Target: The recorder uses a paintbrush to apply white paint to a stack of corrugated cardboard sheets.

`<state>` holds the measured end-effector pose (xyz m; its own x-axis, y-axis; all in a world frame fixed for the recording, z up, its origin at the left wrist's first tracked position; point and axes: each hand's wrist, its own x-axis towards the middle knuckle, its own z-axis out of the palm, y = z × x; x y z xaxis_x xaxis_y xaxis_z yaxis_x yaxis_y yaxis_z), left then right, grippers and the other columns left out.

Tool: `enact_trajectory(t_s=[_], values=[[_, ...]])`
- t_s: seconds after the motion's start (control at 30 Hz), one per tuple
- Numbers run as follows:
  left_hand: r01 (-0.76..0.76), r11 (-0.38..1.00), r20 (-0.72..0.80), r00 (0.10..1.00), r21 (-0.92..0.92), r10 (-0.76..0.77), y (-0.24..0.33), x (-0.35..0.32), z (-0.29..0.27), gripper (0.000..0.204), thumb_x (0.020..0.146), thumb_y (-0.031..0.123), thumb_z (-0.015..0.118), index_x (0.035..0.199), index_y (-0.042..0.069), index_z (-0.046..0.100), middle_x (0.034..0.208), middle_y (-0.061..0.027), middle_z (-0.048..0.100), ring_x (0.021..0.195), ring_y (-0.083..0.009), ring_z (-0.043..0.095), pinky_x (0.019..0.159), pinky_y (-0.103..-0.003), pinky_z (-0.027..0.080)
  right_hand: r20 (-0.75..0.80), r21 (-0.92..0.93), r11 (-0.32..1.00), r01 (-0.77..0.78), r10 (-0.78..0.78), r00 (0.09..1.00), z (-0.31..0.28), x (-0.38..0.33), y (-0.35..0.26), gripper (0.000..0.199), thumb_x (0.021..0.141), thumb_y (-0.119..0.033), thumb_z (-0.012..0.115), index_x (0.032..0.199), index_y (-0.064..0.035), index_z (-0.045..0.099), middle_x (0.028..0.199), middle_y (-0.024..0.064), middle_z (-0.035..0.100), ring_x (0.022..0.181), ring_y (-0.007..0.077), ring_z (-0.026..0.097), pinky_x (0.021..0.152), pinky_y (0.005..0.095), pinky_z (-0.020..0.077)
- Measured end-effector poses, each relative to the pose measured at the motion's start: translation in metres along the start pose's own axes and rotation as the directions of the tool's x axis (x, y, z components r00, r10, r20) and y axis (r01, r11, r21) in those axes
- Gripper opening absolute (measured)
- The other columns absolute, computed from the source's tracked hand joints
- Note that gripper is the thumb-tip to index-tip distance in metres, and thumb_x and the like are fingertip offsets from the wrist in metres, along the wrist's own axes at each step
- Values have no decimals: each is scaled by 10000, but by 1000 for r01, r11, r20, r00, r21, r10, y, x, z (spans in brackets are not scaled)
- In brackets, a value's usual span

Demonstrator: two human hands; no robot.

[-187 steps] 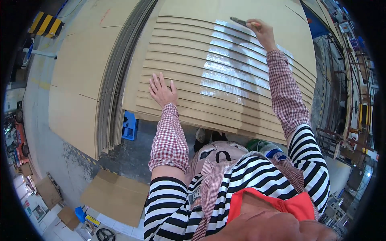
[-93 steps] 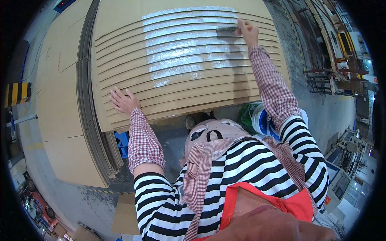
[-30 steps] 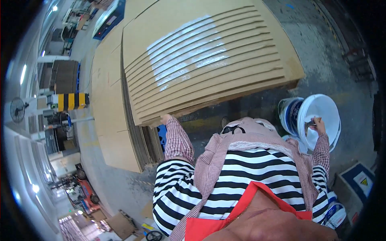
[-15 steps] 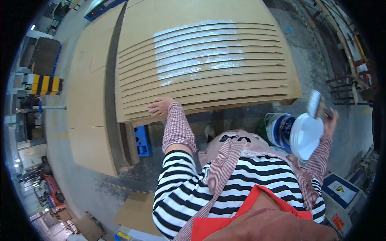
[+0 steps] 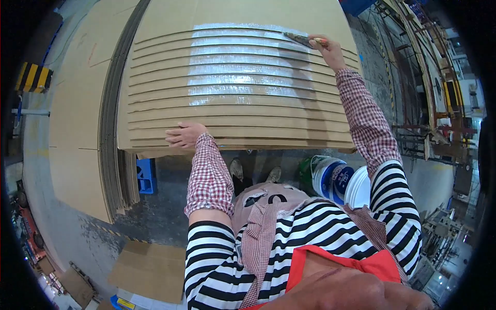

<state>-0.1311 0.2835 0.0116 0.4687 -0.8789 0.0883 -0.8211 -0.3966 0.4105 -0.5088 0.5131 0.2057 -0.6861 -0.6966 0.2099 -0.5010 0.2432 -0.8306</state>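
Overlapping brown cardboard sheets (image 5: 160, 88) lie fanned in front of me, their edges forming long parallel steps. Across their middle runs a wet, shiny white patch (image 5: 232, 80) that looks like glue. My right hand (image 5: 331, 53) reaches to the far right of the sheets, its fingers closed round the reddish handle of a brush (image 5: 298, 39). The bristles meet the patch's far right corner. Near the left front edge, my left hand (image 5: 187, 135) lies flat on the sheets with its fingers spread, holding nothing.
A white bucket (image 5: 358, 187) stands at my right, beside a blue-and-white bucket (image 5: 325, 178) and something green. Another tall cardboard stack (image 5: 77, 119) is at the left. A blue plastic crate (image 5: 146, 175) sits low by the stacks. Metal racks (image 5: 429, 103) line the right.
My right hand has swung the brush from above the white bucket forward and left onto the sheets' far right part. My left hand stays at the near left edge.
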Motion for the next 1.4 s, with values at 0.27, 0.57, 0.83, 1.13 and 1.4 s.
enact_trajectory(t_s=[0.27,0.57,0.83,1.13,1.4], values=[[-16,1000,38,999,19,15,3,0,-7,614,985,392,339,1480,56,202,1508,-207,213,1384,-437,205,1062,-549,302,391,-212,953,217,-121,913,9,-167,-24,208,798,19,646,993,-50,665,963,102,681,912,233,658,795,325,522],[-4,996,-31,999,84,7,4,-1,-2,610,969,420,378,1460,76,260,1479,-211,275,1366,-415,262,1067,-515,316,11,-313,909,275,-286,958,-6,-18,7,158,879,-107,633,1027,-74,678,976,58,700,899,179,670,767,293,513],[-33,996,-17,999,84,35,2,-1,-1,604,983,377,359,1471,50,217,1474,-238,247,1373,-429,234,1048,-517,339,328,-213,924,319,-240,914,20,-209,-15,260,791,-102,708,1046,-68,670,988,124,682,911,278,669,781,346,529],[15,1000,43,999,-7,-15,1,1,-1,605,984,402,325,1473,62,222,1505,-225,216,1379,-431,225,1066,-545,298,137,-332,901,278,-246,960,6,-150,-24,280,833,-45,666,1112,-74,657,1047,117,678,939,239,662,794,301,520],[15,1000,27,1000,14,-15,3,-1,0,550,1004,357,290,1468,70,221,1511,-214,206,1387,-425,215,1077,-525,304,433,-242,930,276,-151,888,26,-278,-35,293,786,-76,718,1073,-77,658,1072,161,666,985,315,659,829,366,534]])
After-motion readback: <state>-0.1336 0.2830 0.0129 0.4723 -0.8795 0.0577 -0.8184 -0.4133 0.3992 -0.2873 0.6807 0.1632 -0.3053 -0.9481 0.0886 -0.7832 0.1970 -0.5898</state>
